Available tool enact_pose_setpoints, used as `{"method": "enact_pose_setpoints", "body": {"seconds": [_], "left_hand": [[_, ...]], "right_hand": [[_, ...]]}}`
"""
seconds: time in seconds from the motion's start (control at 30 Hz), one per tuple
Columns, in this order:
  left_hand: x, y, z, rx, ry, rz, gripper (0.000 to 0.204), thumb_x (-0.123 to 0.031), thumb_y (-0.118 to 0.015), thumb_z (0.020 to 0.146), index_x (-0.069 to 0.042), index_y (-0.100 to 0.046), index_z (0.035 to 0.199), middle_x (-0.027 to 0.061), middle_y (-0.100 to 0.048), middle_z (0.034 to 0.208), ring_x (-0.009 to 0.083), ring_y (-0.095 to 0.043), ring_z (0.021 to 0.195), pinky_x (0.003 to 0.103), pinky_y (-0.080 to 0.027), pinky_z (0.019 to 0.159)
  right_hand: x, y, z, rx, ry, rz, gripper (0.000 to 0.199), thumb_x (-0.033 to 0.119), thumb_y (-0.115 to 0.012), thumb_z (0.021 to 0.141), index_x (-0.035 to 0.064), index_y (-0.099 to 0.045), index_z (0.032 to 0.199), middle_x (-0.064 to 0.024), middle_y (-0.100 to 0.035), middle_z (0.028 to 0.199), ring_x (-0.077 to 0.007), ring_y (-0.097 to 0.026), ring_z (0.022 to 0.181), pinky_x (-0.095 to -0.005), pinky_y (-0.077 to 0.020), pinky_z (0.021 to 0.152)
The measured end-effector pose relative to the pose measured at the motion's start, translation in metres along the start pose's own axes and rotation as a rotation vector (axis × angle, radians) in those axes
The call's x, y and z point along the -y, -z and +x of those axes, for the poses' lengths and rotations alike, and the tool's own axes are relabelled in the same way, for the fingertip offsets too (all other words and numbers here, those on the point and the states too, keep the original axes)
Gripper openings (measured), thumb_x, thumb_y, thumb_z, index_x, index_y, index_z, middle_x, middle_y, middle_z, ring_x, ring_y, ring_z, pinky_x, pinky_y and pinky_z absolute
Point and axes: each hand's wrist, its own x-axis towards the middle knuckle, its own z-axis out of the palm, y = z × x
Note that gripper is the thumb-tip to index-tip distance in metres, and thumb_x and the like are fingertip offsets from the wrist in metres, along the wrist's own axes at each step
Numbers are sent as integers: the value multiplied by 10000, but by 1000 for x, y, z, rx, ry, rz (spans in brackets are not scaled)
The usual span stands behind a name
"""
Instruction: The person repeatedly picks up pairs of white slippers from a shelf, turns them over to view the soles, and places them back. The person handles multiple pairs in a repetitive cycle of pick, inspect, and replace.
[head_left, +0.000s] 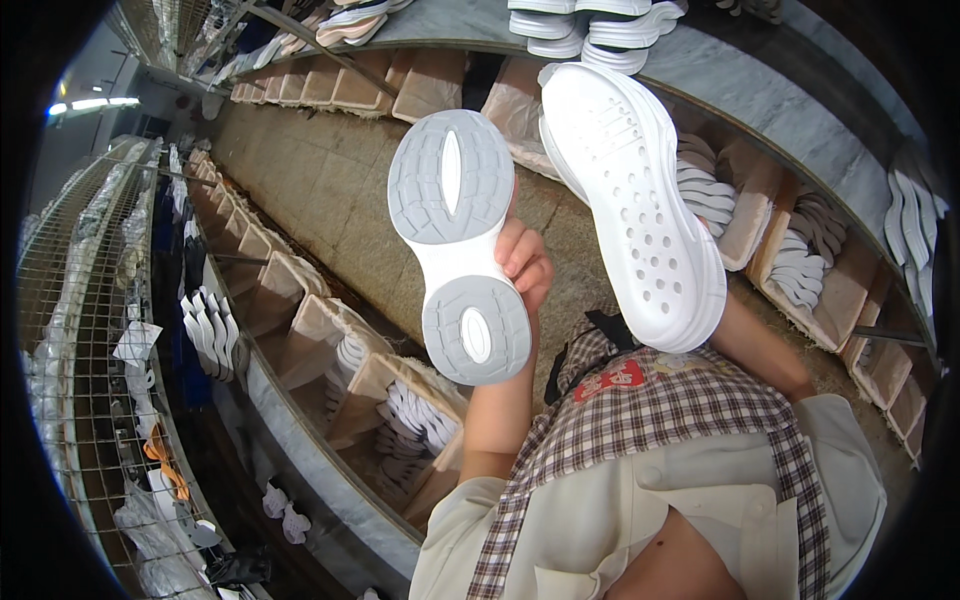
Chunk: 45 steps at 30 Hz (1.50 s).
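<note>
My left hand is closed on the right edge of a shoe sole, with its fingers wrapped at the narrow waist. The sole is held upright with its underside showing: white with grey tread pads at both ends and a pale oval in each. To the right, a white shoe sole is held up with its perforated, dotted face showing. Another white edge shows behind its upper left side. My right hand is behind this sole, mostly hidden, with only a bit of finger showing at its edge.
Cloth-lined bins of stacked soles run along the left, and more bins line the right. Stacked white soles lie on the grey worktop at the back. A wire rack stands far left. Brown floor lies between.
</note>
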Motion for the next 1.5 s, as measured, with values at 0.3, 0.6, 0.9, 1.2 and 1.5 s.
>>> {"method": "enact_pose_setpoints", "body": {"seconds": [0.3, 0.6, 0.9, 1.2, 1.5], "left_hand": [[4, -3, 2, 97, 97, 90, 660, -345, -451, 956, -20, -164, 1453, 61, -477, 723, 143, -452, 638, 242, -426, 473], [13, -14, -2, -20, 49, 46, 516, -294, -510, 928, -20, -341, 1331, 38, -436, 751, 126, -395, 686, 218, -362, 525], [19, -13, 4, -73, 64, -82, 573, -278, -502, 913, -22, -297, 1383, 26, -406, 749, 117, -370, 694, 209, -336, 538], [24, -1, 9, -89, 109, -114, 566, -290, -493, 911, -19, -309, 1373, 29, -405, 758, 121, -365, 695, 213, -323, 541], [58, -18, 48, -268, 192, 702, 328, -170, -539, 910, -21, -440, 1186, 87, -511, 948, 154, -480, 832, 271, -448, 643]], "right_hand": [[1, -10, -18, 46, -6, 14, 681, 294, -425, 750, 40, -404, 1381, -198, -545, 1263, -353, -613, 1046, -464, -506, 915], [3, 22, -18, 281, 39, -11, 820, 512, -605, 781, 97, -326, 1430, -174, -438, 1382, -356, -493, 1212, -507, -429, 988], [6, 19, -24, 271, 78, -17, 838, 514, -617, 788, 95, -300, 1440, -180, -414, 1399, -366, -463, 1239, -522, -399, 1011], [12, 22, -29, 326, 87, -25, 826, 490, -608, 787, 58, -315, 1426, -195, -432, 1379, -375, -489, 1209, -528, -414, 996], [33, 8, -51, -8, 354, -274, 731, 192, -496, 714, 12, -325, 1402, -225, -489, 1300, -356, -559, 1117, -438, -475, 963]]}}
